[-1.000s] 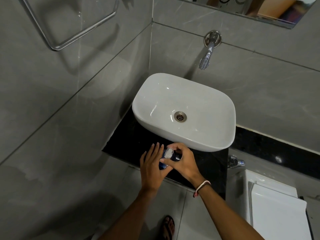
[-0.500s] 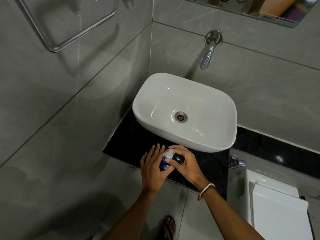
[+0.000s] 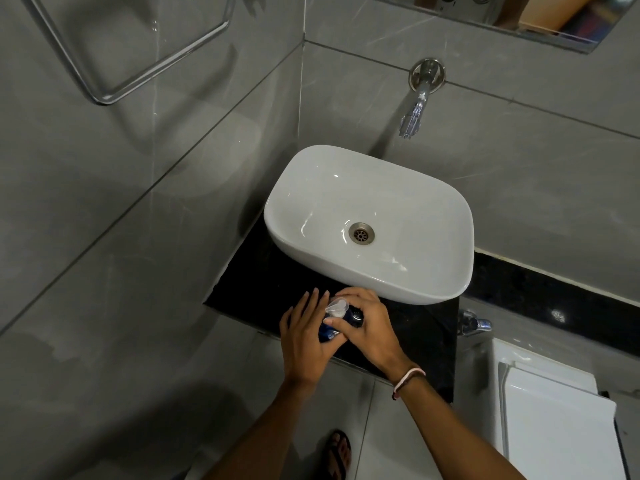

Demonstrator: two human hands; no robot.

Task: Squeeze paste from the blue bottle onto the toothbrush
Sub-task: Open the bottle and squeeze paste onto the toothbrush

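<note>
Honestly, we read no label on the blue bottle (image 3: 328,330); its clear cap (image 3: 336,306) shows at the lower centre, above the black counter (image 3: 420,332). Our left hand (image 3: 304,341) cups it with fingers straight, our right hand (image 3: 369,327) wraps it. White basin (image 3: 374,271) lies just behind.

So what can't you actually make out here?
- Toothbrush: not seen in the head view; if there, the hands cover it.
- Blue bottle: mostly hidden between left hand and right hand; label unreadable.
- Paste: too small to tell whether any has come out.
- Mirror: cut off by the top edge.
</note>
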